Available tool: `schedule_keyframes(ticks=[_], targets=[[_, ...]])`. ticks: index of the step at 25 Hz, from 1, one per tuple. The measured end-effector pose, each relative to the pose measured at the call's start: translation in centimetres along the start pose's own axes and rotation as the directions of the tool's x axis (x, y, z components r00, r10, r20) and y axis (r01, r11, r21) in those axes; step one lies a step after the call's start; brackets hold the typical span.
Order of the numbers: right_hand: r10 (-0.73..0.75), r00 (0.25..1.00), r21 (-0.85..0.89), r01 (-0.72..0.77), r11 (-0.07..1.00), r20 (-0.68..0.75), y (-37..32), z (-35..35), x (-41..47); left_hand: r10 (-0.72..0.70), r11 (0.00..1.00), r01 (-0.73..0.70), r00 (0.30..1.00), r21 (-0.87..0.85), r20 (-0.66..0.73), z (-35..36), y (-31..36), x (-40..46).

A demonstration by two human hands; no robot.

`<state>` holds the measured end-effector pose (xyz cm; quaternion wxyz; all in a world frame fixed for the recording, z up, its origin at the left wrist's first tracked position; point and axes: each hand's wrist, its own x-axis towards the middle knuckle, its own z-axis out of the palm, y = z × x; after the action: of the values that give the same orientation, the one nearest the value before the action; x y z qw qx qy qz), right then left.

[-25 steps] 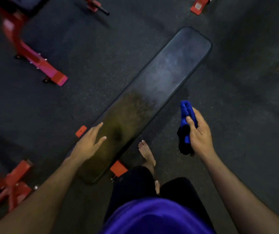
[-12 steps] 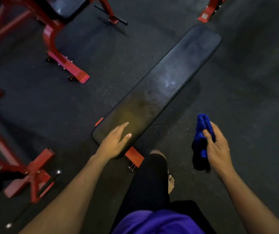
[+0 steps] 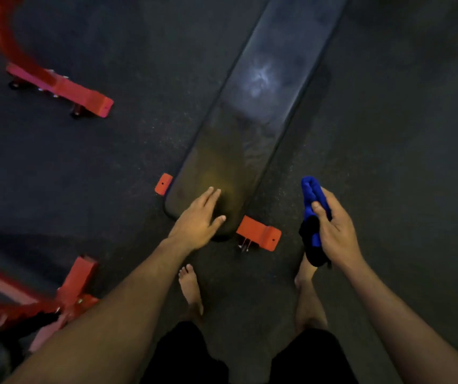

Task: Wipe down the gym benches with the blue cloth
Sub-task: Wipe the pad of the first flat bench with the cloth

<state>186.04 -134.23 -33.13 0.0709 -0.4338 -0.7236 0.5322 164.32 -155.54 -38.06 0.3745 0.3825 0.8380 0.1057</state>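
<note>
- two things have changed over the last second: the person has come round from the side of the long black padded flat bench (image 3: 252,128) to stand at its near end, so the pad now runs straight away from them instead of slanting across the view, and both bare feet (image 3: 191,289) are now planted on the dark rubber floor (image 3: 388,134) just short of it.
- for the task this looks like lining up for a lengthwise pass; no wiping of this bench is under way, since the cloth is off the pad.
- left hand (image 3: 198,220) lies flat on the near end of the pad, fingers straight and together, thumb spread to the right, holding nothing; the arm reaches forward from the lower left.
- right hand (image 3: 336,231) hangs in the air to the right of the bench's near end, above the floor, fingers and thumb curled round the bunched blue cloth (image 3: 312,206), whose top sticks up past the thumb.
- orange-red metal bench feet (image 3: 259,235) show either side of the near end; other red frames (image 3: 56,87) stand at far left.
</note>
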Motion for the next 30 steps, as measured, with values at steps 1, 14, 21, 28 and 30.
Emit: schedule_keyframes(ticks=[1, 14, 21, 28, 30], targets=[[0.052, 0.996, 0.032, -0.05, 0.998, -0.067, 2.2, 2.9, -0.6, 0.064, 0.997, -0.064, 0.998, 0.05, 0.019, 1.2, -1.6, 1.7], [0.278, 0.916, 0.282, -0.196, 0.939, -0.289, 17.1, 22.6, 1.7, 0.375, 0.818, -0.22, 0.905, 0.531, -0.202, 11.8, -8.0, 16.5], [0.087, 0.92, 0.193, -0.012, 0.981, -0.382, 14.0, 16.4, 13.1, 0.412, 0.796, -0.221, 0.88, 0.563, -0.237, 6.6, -4.3, 21.9], [0.025, 0.942, 0.038, -0.013, 0.999, -0.336, 13.9, 21.8, 17.8, 0.426, 0.796, -0.213, 0.861, 0.566, -0.276, 5.5, -4.5, 28.0], [0.038, 0.913, 0.022, -0.031, 0.999, -0.405, 13.3, 21.2, 19.4, 0.43, 0.804, -0.218, 0.856, 0.553, -0.289, 5.6, -4.5, 28.4]])
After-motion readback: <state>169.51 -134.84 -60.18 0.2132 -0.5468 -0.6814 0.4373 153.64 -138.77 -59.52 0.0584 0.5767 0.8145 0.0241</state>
